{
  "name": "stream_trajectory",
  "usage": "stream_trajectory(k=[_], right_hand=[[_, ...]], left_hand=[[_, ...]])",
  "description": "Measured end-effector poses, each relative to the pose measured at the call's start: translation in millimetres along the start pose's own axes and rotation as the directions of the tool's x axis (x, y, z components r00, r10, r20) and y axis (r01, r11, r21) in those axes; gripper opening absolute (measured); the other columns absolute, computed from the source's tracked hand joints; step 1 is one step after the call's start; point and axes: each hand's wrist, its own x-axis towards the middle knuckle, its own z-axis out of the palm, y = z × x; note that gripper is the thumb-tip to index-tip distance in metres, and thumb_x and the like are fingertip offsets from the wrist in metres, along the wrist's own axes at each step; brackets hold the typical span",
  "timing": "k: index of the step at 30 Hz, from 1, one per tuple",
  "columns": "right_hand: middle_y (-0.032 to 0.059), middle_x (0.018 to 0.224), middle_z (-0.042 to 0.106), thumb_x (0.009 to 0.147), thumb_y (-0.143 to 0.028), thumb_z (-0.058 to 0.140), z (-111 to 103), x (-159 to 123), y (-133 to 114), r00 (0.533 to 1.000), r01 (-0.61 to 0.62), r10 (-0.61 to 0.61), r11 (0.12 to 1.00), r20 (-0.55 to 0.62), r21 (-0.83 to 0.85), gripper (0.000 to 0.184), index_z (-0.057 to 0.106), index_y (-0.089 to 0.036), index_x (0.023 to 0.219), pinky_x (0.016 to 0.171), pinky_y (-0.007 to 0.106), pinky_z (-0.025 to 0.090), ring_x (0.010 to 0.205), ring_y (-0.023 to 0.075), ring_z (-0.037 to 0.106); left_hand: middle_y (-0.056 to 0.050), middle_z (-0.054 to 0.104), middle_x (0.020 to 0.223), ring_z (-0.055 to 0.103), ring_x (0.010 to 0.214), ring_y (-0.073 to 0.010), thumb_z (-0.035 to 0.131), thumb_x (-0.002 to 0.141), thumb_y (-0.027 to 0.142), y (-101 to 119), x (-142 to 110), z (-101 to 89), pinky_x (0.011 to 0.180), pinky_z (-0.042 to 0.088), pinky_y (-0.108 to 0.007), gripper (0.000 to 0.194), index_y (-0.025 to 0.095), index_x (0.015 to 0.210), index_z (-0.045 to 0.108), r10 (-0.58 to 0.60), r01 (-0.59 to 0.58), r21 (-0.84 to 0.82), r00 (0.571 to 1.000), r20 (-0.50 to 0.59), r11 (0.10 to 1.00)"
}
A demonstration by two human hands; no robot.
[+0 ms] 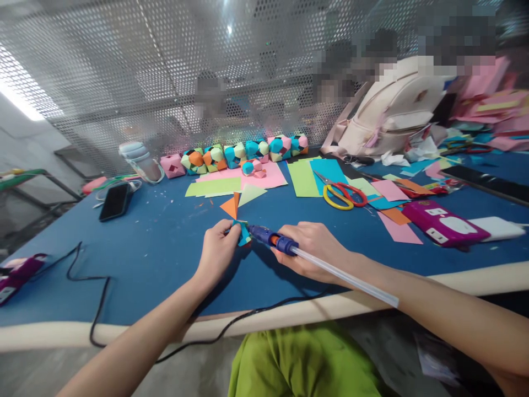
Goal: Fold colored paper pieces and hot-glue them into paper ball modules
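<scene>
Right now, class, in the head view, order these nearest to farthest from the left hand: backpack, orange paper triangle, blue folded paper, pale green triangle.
1. Blue folded paper: pinched in the left hand.
2. Orange paper triangle: just beyond it.
3. Pale green triangle: farther back, slightly right.
4. Backpack: at the back, well to the right.

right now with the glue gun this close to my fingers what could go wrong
The glue gun has its tip right by the blue paper piece in the left hand; a slip of the right hand could burn the fingers, if it is hot. The black cord dips over the table's front edge, so an arm or knee might snag it. The long glue stick juts out behind and could get bumped.
</scene>
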Motion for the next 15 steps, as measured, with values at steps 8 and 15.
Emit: stream_trajectory(k=[8, 15], right_hand=[[0.0047, 0.070, 0.068, 0.083, -0.031, 0.054, 2.4, -1.1, 0.7, 0.999, 0.030, -0.030, 1.000, -0.037, -0.001, 0.014, 0.056, -0.017, 0.081, 0.059, 0.028, 0.032, 0.059, 0.0174, 0.060], [0.0046, 0.069, 0.067, 0.083, -0.031, 0.053, -0.3, -0.3, -0.7, 0.999, 0.006, -0.005, 1.000, -0.041, 0.022, 0.015, 0.056, -0.017, 0.080, 0.057, 0.027, 0.033, 0.057, 0.0172, 0.060]], left_hand=[[0.005, 0.042, 0.054, 0.039, 0.055, -0.0104, 0.050, 0.076, 0.024, -2.3, 0.1, -0.3, 0.053, 0.030, -0.021, 0.025, 0.018, 0.052, 0.045, 0.026, -0.026, 0.029, 1.000, -0.016, 0.999], [0.003, 0.052, 0.053, 0.050, 0.055, -0.0109, 0.054, 0.073, 0.025, 0.6, 0.5, 1.8, 0.057, 0.043, -0.022, 0.021, 0.016, 0.053, 0.053, -0.089, 0.092, -0.170, 0.996, 0.023, 0.981]])
